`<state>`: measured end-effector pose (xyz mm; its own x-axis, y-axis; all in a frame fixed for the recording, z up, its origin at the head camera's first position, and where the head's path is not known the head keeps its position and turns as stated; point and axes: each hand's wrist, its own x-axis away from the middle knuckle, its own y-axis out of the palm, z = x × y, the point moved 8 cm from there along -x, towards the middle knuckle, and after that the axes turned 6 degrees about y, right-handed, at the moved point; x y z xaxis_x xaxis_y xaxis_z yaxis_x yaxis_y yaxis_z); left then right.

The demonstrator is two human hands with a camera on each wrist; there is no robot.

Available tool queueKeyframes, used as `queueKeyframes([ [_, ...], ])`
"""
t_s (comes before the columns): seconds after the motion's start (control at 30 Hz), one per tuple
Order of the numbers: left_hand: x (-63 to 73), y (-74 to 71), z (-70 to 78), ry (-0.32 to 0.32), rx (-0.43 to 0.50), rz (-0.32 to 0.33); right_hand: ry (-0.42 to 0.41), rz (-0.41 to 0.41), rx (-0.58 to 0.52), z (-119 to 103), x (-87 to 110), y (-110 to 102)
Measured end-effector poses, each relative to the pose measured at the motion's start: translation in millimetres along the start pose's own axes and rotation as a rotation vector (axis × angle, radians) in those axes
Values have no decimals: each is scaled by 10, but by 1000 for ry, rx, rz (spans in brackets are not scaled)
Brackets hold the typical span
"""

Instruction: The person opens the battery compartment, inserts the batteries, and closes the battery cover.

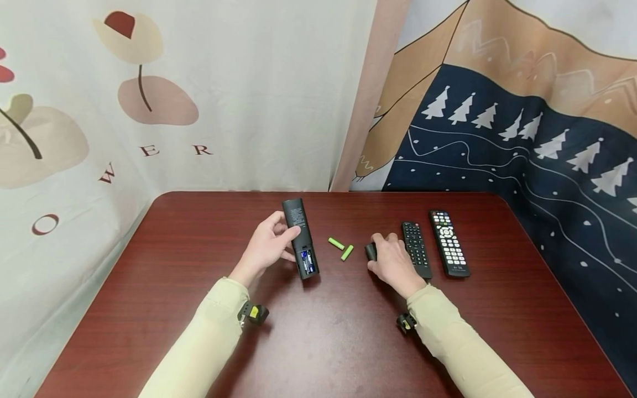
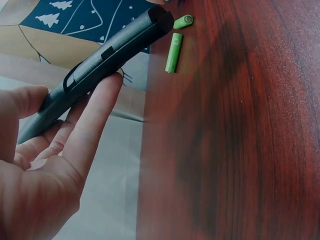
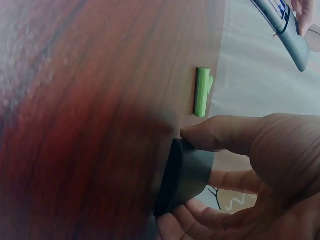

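My left hand (image 1: 264, 244) grips a black remote control (image 1: 296, 213) with its back turned up and its thumb across the casing. The remote's battery bay is uncovered at the near end, with dark blue batteries (image 1: 307, 261) inside. In the left wrist view, fingers support the remote (image 2: 115, 47) from beneath, above the table. My right hand (image 1: 395, 261) pinches a small black battery cover (image 3: 192, 172) between thumb and fingers, close at the tabletop. Between the hands lie two green batteries, one (image 1: 335, 243) farther back and another (image 1: 347, 253) nearer.
Right of my right hand, a black remote (image 1: 417, 249) lies face up on the brown table (image 1: 323, 342). Beside it rests another black remote (image 1: 449, 246) with white buttons. Printed curtains (image 1: 269, 99) hang behind the table's back edge and along its right side.
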<state>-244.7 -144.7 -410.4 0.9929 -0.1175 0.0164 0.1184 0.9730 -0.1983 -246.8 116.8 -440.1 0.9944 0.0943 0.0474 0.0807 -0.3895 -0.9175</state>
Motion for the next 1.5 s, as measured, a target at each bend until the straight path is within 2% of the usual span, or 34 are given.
queueKeyframes([
  [0.37, -13, 3, -22, -10, 3, 6, -38, 38, -44, -95, 43, -35],
  [0.7, 0, 7, 9, 1, 13, 6, -37, 39, -73, -174, 91, -54],
  [1.13, 1, 9, -1, 3, 20, 15, -78, 64, -113, -309, 163, -54],
  [1.5, -2, 6, 7, 10, 23, 29, -174, 135, -180, -495, 246, -48],
])
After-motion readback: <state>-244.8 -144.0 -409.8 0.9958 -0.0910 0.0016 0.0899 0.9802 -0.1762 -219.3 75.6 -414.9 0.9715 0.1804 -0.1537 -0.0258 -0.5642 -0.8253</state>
